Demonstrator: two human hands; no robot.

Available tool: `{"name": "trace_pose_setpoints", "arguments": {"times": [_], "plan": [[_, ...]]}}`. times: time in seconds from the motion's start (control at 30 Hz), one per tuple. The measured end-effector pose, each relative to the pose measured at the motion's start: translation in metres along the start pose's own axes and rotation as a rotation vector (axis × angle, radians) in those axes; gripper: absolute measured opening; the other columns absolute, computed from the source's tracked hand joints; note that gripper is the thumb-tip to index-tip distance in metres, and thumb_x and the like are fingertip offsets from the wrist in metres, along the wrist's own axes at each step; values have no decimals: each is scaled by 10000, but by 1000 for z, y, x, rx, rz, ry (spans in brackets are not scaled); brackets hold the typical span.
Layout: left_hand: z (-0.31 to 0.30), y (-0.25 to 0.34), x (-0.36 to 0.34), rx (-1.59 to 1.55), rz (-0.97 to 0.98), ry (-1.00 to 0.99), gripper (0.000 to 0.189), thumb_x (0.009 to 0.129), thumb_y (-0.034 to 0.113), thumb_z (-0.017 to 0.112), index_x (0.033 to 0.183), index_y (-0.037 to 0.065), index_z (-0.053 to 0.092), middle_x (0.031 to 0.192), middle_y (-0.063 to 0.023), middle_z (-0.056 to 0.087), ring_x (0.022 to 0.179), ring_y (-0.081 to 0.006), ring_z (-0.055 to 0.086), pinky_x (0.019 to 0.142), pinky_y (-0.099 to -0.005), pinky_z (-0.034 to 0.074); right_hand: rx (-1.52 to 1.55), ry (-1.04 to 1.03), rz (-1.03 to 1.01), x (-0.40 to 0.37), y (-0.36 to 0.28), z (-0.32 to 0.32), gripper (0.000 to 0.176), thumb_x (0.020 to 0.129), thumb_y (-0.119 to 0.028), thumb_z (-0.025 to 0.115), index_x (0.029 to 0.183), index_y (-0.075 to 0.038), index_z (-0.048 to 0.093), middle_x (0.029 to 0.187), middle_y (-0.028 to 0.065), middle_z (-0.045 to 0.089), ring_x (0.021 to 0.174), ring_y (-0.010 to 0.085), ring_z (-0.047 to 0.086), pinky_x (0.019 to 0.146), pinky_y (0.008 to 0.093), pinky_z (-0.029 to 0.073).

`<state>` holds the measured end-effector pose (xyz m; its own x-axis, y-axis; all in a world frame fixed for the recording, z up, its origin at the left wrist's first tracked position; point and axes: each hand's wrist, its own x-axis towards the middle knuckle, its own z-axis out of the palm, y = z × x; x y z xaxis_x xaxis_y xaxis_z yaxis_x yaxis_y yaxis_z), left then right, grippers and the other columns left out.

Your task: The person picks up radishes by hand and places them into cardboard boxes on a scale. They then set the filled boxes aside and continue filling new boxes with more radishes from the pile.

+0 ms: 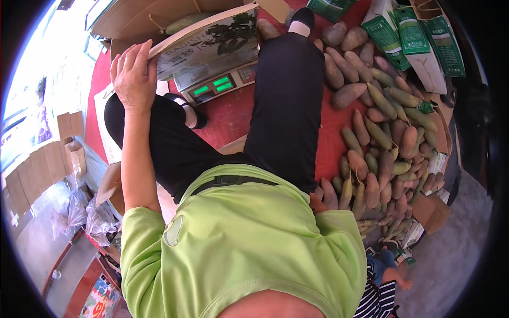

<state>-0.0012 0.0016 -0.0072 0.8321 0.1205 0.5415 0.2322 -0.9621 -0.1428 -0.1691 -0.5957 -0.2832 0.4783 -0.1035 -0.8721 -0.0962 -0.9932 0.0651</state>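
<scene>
My left hand (133, 77) grips the upper edge of a cardboard box (212, 45), fingers over the rim and thumb on the printed side. The box stands on a digital scale (214, 89) with green lit displays. Inside it, part of a long pale green radish (188, 23) shows. My right hand (317, 204) is mostly hidden beside my thigh and sleeve, so its fingers cannot be made out. It is nearest to the pile of green and reddish radishes (373, 191) on my right.
Radishes cover much of the red surface (228, 119) to the right. Green-and-white cartons (383, 40) stand at the far right. Another person's arm (395, 278) shows at lower right. Plastic bags (101, 217) and cardboard pieces (40, 172) are on the left.
</scene>
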Motion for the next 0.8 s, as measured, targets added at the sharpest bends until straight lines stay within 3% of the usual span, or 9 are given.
{"name": "trace_pose_setpoints", "arguments": {"times": [0.27,0.43,0.5,0.6,0.8], "plan": [[2,-2,1,-15,-8,14,336,780,157,672,1114,174,633,1032,-4,647,1027,-179,591,969,-391,395,55,148,-60,28,-47,-36,452,800,-362,618,1094,-39,500,1142,237,530,1030,424,556,865,479,460],[-1,-2,1,-21,-20,26,326,783,174,677,1106,172,638,1006,-18,653,1013,-187,599,962,-393,398,212,331,-138,38,-94,-107,530,768,-368,660,1129,-36,459,1165,242,502,1039,457,536,873,486,454],[-2,-4,0,-36,-35,43,310,786,195,682,1093,172,647,995,-25,655,1011,-191,601,959,-393,398,327,466,-163,54,-93,-131,631,669,-329,775,1139,-34,474,1145,228,515,1051,424,538,881,468,455],[-4,-8,-1,-35,-45,62,299,787,211,685,1082,170,654,988,-31,656,1011,-191,602,957,-395,398,517,640,-305,57,-105,-177,687,625,-251,827,1173,-31,476,1151,210,507,1069,383,523,909,433,437],[-8,-12,-3,-70,-70,88,299,785,218,688,1077,167,656,984,-36,658,1012,-194,602,955,-393,398,623,888,-487,40,-137,-259,677,643,-210,831,1187,-10,483,1195,187,477,1130,324,468,958,376,390]]}}
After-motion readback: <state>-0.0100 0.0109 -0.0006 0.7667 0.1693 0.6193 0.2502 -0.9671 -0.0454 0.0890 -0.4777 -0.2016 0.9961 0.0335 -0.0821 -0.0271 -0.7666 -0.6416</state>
